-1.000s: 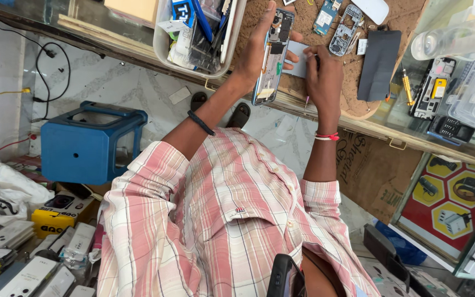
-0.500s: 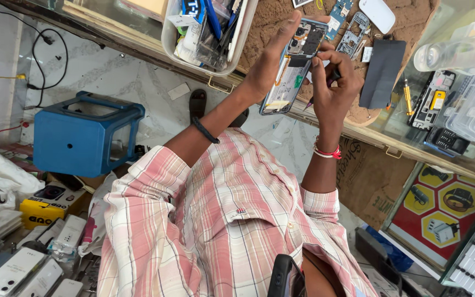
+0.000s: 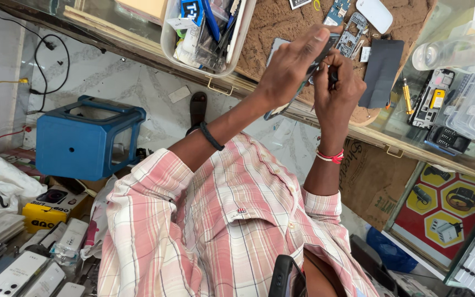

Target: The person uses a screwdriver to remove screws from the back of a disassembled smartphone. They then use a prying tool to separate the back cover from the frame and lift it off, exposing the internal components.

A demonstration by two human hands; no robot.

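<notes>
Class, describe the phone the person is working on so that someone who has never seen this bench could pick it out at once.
Start at the brown cork mat on the counter. Above its near edge, the left hand grips a slim opened phone, tilted, while the right hand presses a dark tool against it. Unlike the loose circuit boards lying flat on the mat, it is lifted up.
</notes>
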